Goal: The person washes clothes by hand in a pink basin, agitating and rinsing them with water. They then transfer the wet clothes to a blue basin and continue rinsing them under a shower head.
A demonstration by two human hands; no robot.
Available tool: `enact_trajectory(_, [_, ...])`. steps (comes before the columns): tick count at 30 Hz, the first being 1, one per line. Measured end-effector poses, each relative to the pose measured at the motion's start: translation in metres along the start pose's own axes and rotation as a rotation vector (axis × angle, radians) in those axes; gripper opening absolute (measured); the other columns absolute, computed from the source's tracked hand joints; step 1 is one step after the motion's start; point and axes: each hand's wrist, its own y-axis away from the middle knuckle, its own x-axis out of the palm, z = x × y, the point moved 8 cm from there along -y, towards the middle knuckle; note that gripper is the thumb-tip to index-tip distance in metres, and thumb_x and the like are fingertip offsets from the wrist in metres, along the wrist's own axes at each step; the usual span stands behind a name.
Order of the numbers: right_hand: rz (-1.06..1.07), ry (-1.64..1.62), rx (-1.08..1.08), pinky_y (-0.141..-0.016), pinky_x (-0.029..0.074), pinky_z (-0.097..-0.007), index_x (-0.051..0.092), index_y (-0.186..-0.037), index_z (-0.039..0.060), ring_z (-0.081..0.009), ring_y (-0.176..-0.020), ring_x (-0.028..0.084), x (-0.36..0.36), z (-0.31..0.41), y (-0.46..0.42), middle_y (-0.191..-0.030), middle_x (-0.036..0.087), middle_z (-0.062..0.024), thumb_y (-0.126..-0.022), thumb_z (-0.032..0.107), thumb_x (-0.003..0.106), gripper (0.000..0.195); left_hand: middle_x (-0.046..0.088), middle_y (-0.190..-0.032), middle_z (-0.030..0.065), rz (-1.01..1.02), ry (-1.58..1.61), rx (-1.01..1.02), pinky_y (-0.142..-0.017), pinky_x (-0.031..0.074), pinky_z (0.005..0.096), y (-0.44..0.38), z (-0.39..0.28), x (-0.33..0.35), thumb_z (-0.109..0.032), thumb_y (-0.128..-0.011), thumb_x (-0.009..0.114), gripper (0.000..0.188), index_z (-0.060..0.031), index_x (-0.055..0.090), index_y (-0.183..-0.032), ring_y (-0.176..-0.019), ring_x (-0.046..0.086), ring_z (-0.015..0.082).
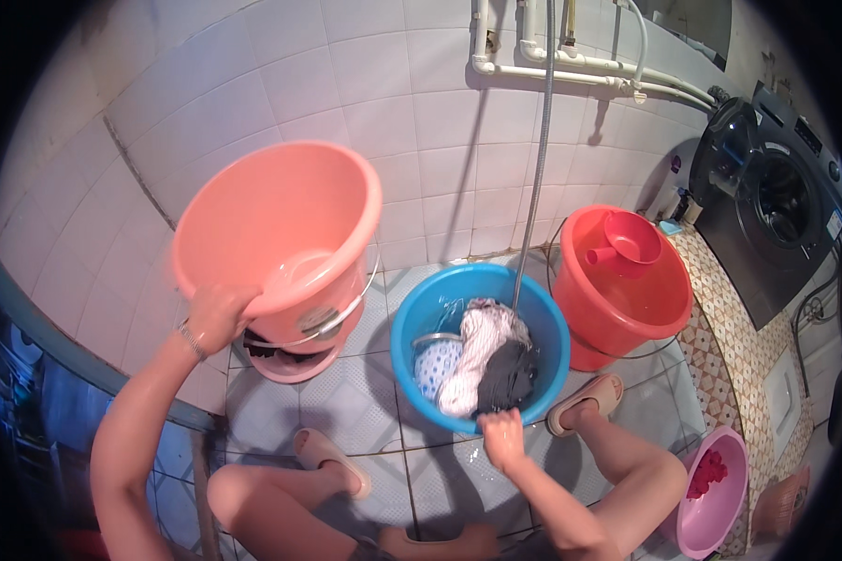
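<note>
My left hand point(217, 319) grips the near rim of a large salmon-pink plastic bucket point(274, 210), which is tilted and has a wire handle point(337, 319) hanging at its side. Little shows inside it beyond a shiny wet bottom. The near rim of a blue plastic basin point(400, 372) is in my right hand point(503, 438). Wet clothes lie in that basin: a striped whitish garment point(480, 343), a dark garment point(509, 375) and a white shower head with blue dots point(436, 368). A metal shower hose point(542, 161) runs down into the basin.
Behind the tilted bucket stands a pink basin point(291, 372) with dark cloth. At right are a red bucket point(568, 308) holding a red dipper point(631, 242), a front-loading washing machine point(758, 210) with its door ajar, and a pink basin point(723, 519) with red cloth point(707, 473). White pipes point(561, 73) line the wall.
</note>
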Motion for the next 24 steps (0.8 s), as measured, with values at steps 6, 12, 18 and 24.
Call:
enact_trajectory(6, [0.058,-0.101,-0.072,-0.070,0.036,-0.0338,0.053,-0.066,0.0108,-0.0192,-0.066,0.052,-0.015,0.020,0.092,-0.063,0.054,-0.0037,-0.067,0.011,0.047,0.006,0.058,-0.068,0.0051,0.015,-0.023,0.207,-0.052,0.043,0.0370,-0.093,-0.055,0.037,-0.011,-0.064,0.057,0.015,-0.0141,0.055,-0.079,-0.064,0.057,0.0263])
enact_trajectory(12, [0.454,-0.202,-0.132,-0.081,0.035,-0.0382,0.059,-0.091,0.0058,-0.0253,-0.091,0.050,-0.011,0.033,0.130,-0.093,0.057,-0.0084,-0.061,0.020,0.064,0.034,0.058,-0.067,0.0030,0.084,0.021,0.367,-0.053,0.043,0.0363,-0.167,-0.082,0.131,-0.012,-0.064,0.057,0.018,-0.0145,0.054,-0.081,-0.066,0.058,0.0247])
enact_trajectory(18, [-0.094,-0.349,0.175,-0.082,0.034,-0.0418,0.057,-0.093,0.0064,-0.0327,-0.100,0.046,-0.085,-0.068,0.052,-0.109,0.048,-0.0137,-0.058,0.013,0.065,0.036,0.059,-0.075,0.0032,0.153,0.199,0.434,-0.061,0.042,0.0361,-0.210,-0.141,0.216,-0.012,-0.066,0.057,0.018,-0.0147,0.054,-0.084,-0.070,0.057,0.0234])
enact_trajectory(24, [-0.085,-0.240,0.519,-0.087,0.030,-0.0455,0.042,-0.115,0.0060,-0.0389,-0.110,0.034,-0.046,-0.121,0.032,-0.128,0.029,-0.0200,-0.058,0.003,0.064,0.061,0.058,-0.085,0.0001,0.117,-0.001,0.456,-0.083,0.036,0.0369,-0.207,-0.113,0.311,-0.013,-0.072,0.050,0.016,-0.0147,0.055,-0.087,-0.090,0.052,0.0174])
